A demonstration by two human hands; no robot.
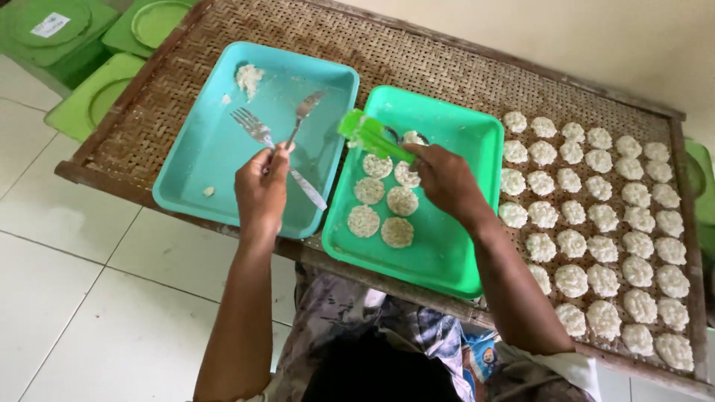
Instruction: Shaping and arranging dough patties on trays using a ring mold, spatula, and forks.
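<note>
Head view: left hand (pixel 261 186) closed around two forks (pixel 279 138) over teal tray (pixel 194 171); right hand (pixel 445 179) gripping green mould (pixel 370 135) above round rice cakes (pixel 383 201) in green tray (pixel 454 246). Risk, by judgement: soft cakes smearing or sticking if mould tilts. Mould's far end and right fingertips hard to make out.

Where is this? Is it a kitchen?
Probably a home food-making spot: a woven drying rack filled with white rice cakes, two trays, and white floor tiles.
</note>
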